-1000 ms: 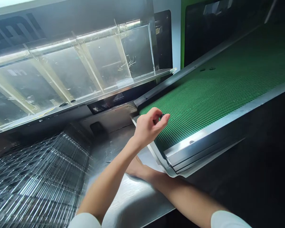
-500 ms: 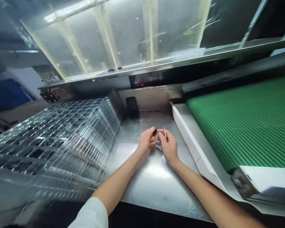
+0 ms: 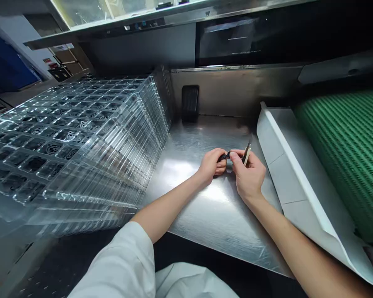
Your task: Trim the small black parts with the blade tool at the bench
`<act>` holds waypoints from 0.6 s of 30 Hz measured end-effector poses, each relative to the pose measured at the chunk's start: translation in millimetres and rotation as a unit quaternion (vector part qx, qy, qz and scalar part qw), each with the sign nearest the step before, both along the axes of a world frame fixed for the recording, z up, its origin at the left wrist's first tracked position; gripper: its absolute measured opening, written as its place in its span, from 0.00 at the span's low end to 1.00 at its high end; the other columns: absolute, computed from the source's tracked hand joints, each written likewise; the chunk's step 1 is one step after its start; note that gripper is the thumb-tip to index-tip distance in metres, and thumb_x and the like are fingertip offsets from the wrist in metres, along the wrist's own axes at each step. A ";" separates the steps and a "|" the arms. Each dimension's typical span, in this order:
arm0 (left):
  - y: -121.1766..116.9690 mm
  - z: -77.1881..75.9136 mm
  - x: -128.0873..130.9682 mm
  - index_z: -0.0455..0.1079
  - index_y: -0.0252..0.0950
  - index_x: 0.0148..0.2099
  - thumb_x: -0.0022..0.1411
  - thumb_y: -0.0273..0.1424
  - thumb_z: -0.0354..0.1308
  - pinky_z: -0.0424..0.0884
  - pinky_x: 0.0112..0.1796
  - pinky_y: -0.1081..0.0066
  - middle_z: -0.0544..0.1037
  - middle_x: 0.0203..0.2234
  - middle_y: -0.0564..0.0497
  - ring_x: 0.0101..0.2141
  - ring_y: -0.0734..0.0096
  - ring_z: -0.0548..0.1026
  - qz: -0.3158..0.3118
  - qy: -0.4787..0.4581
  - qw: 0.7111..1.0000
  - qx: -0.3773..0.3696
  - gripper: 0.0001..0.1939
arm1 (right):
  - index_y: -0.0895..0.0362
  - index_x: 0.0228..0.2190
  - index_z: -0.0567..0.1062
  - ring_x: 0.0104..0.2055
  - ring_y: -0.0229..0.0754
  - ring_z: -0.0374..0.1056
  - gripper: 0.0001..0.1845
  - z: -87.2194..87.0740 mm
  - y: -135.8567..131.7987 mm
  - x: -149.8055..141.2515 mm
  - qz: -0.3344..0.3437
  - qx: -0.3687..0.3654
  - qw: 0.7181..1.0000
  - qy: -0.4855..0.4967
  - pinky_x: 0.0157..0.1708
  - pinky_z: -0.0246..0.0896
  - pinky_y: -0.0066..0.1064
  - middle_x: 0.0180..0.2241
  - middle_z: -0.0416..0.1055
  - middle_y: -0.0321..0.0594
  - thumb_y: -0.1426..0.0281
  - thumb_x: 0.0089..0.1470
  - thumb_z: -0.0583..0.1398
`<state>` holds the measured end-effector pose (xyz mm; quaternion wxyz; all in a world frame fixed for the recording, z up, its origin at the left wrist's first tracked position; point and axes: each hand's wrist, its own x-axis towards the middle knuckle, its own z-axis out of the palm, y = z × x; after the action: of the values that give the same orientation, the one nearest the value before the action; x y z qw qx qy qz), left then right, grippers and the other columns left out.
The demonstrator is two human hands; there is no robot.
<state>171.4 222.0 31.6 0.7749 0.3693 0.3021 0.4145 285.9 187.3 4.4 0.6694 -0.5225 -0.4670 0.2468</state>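
My left hand (image 3: 213,164) is closed, pinching a small black part (image 3: 224,156) between thumb and fingers. Close beside it, my right hand (image 3: 249,174) has thumb and forefinger at the other end of that part. A thin pointed tool (image 3: 247,151), dark with a pale strip, is tucked in the right hand's fingers and points up and away; its exact kind is not clear. Both hands are over a shiny metal tabletop (image 3: 199,211). Fingers hide much of the black part.
Left of the hands rises a tall stack of clear plastic trays (image 3: 112,145) with small dark pieces in the top cells. A white trough (image 3: 286,165) and a green mesh conveyor belt (image 3: 351,153) run along the right. A black rectangular object (image 3: 190,102) leans at the back wall.
My view has tilted down and shifted left, so the hands appear farther right. Thumb and forefinger of the right hand have closed onto the black part, and the thin tool now tilts rightward.
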 end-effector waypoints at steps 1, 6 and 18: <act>0.3 0.3 -1.0 0.62 0.39 0.31 0.61 0.40 0.61 0.41 0.18 0.79 0.54 0.14 0.63 0.13 0.84 0.47 0.001 0.002 1.000 -0.001 0.14 | 0.59 0.39 0.79 0.28 0.38 0.63 0.23 1.2 -0.2 0.3 -0.001 0.000 1.000 0.008 0.25 0.58 0.26 0.30 0.69 0.37 0.51 0.58 0.68; 2.2 3.6 -6.2 0.65 0.37 0.33 0.63 0.38 0.57 0.41 0.18 0.78 0.60 0.17 0.60 0.13 0.85 0.49 -0.027 0.010 1.000 -0.009 0.11 | 0.59 0.36 0.77 0.20 0.33 0.52 0.26 6.8 1.0 3.0 0.039 -0.005 0.996 0.084 0.18 0.45 0.25 0.23 0.62 0.32 0.47 0.53 0.70; -6.3 8.8 -4.2 0.64 0.35 0.37 0.69 0.34 0.59 0.43 0.18 0.81 0.67 0.21 0.57 0.15 0.87 0.52 -0.044 0.012 0.999 -0.001 0.10 | 0.56 0.36 0.77 0.24 0.37 0.59 0.25 4.7 -0.1 6.3 0.015 -0.034 0.998 0.047 0.21 0.53 0.27 0.27 0.67 0.36 0.46 0.57 0.68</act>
<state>167.2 215.7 40.4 0.7890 0.3864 0.2955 0.3754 292.2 187.2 9.1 0.6688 -0.5253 -0.4343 0.2971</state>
